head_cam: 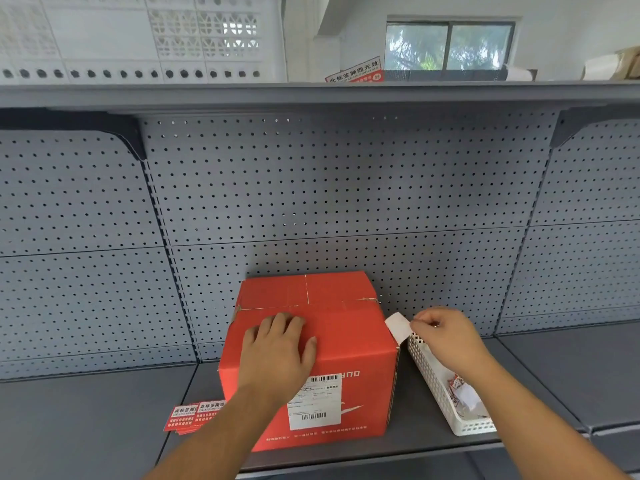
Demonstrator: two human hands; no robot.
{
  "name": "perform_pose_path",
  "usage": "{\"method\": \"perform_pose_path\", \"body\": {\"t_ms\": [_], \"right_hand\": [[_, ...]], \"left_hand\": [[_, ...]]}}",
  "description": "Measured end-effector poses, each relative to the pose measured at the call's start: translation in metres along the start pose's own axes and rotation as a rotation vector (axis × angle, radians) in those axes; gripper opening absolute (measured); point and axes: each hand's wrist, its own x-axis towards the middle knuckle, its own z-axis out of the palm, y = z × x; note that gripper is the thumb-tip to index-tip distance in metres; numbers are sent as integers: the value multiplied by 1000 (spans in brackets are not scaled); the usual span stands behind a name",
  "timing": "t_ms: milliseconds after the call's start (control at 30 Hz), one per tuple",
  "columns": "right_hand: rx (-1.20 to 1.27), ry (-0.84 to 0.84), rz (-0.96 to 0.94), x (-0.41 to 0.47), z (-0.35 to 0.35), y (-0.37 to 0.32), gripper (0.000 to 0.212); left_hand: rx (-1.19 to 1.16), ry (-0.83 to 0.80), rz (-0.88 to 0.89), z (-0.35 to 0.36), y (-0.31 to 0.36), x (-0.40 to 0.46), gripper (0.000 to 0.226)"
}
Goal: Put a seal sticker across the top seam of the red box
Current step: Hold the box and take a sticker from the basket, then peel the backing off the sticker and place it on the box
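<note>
A red cardboard box (353, 341) stands on the grey shelf (104, 410), its top flaps meeting in a seam across the top. My left hand (277, 351) lies flat on the near top flap, fingers spread, pressing down. To the right of the box my right hand (446, 337) pinches a white paper strip (398, 327), seemingly a sticker's back side, above the far end of a white basket. A small stack of red seal stickers (194, 415) lies on the shelf left of the box.
A white perforated basket (433, 379) with crumpled paper scraps stands right of the box. Grey pegboard (329, 202) backs the shelf. An upper shelf (311, 95) overhangs, bearing a white crate and another red sticker sheet.
</note>
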Motion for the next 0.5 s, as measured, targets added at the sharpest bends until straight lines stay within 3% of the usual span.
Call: {"method": "perform_pose_path", "body": {"t_ms": [500], "right_hand": [[90,41,228,-2,-15,26,19]], "left_hand": [[15,-54,-8,-5,1,3,48]]}}
